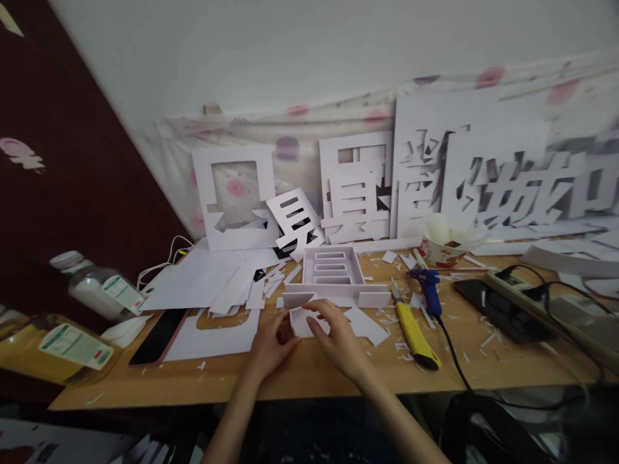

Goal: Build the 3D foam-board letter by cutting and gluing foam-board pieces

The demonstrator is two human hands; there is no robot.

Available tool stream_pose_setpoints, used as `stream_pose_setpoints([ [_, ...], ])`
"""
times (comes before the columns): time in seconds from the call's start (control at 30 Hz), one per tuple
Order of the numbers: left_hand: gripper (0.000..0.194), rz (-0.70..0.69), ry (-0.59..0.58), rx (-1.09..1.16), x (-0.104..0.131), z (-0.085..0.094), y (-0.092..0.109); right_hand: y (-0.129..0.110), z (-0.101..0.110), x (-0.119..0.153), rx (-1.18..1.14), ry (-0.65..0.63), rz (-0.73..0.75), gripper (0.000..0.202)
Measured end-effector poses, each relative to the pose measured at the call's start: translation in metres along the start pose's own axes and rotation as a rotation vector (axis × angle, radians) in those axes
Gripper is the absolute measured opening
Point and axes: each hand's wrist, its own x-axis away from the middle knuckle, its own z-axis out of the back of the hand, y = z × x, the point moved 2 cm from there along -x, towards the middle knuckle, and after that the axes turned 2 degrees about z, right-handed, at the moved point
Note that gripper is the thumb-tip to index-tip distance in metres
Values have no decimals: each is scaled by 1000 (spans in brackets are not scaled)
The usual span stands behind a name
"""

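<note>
In front of me on the table lies a white foam board character [333,250] with raised side walls and several slots. My left hand [271,345] is closed at its near left part, fingers curled at the edge of a small white wall. My right hand [334,335] reaches over the same part, thumb and fingers bent against the white board. The exact contact of the fingertips is partly hidden. A yellow utility knife [416,332] and a blue hot glue gun [428,290] lie to the right. White offcuts [370,325] lie beside my right hand.
Cut-out white boards [358,193] lean against the wall. A paper cup [440,250], a dark phone [503,309] and a power strip [527,303] with cables stand or lie right. Left are another phone [157,338], white sheets [193,283] and two bottles [104,287].
</note>
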Motion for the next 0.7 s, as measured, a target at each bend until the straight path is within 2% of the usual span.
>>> stream_pose_setpoints([
  [0.07, 56, 9, -25, 20, -1, -1, -2, 26, -15, 4, 99, -10, 3, 33],
  [0.17, 56, 19, -36, 33, -1, -3, -6, 41, -29, 16, 219, -50, 12, 39],
  [0.37, 59, 10, -25, 90, 0, -3, -5, 45, -36, 31, 382, -129, 64, 35],
  [0.5, 60, -16, -59, 151, 2, 2, 2, 51, -40, 36, 443, -117, 93, 36],
  [0.7, 50, -17, -90, 239, 1, 10, 11, 53, -38, 38, 496, -102, 132, 35],
])
